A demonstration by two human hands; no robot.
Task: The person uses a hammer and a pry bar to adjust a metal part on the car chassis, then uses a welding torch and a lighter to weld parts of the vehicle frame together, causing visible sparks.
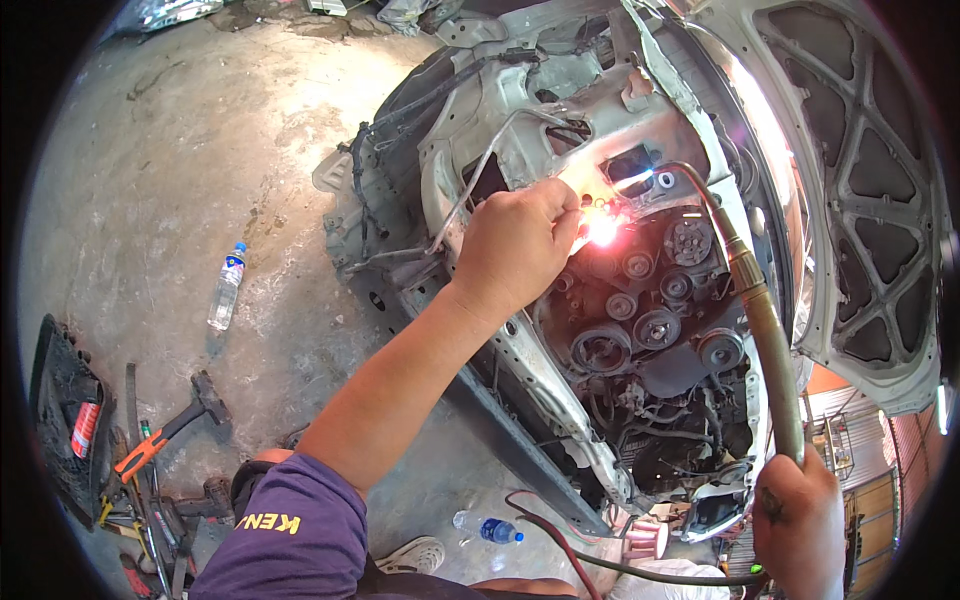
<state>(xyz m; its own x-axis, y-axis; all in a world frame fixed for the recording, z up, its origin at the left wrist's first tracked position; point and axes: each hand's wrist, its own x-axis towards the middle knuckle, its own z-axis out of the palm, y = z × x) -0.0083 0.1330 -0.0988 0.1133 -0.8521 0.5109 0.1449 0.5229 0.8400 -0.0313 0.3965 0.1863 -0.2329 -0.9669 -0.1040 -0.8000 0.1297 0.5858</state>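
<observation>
Both of my hands are at work over a stripped car front. My left hand [515,245] is closed into a loose fist, fingers curled around something thin that I cannot make out, and it is pressed close to a bright pink-white glow [602,230] on the pale metal body panel [600,150]. My left forearm reaches up from the lower edge, out of a purple sleeve [300,535]. My right hand [800,520], low at the right, is wrapped firmly around the handle of a welding torch [770,340]; its long brass-coloured neck curves up and over so that the tip, with a blue-white flame, points at the glow just beside my left knuckles. Dark hoses [600,560] trail away from under the right hand. Just below the glow sits the engine [650,330] with its round pulleys, exposed in the open bay. A raised white hood [860,180] shows its ribbed underside at the right. On the concrete floor [200,150] to the left lies a clear plastic bottle [226,287], and farther down an orange-handled hammer [165,430] beside a dark tray of tools [65,420]. A second bottle [487,528] lies near my shoe [415,553].
</observation>
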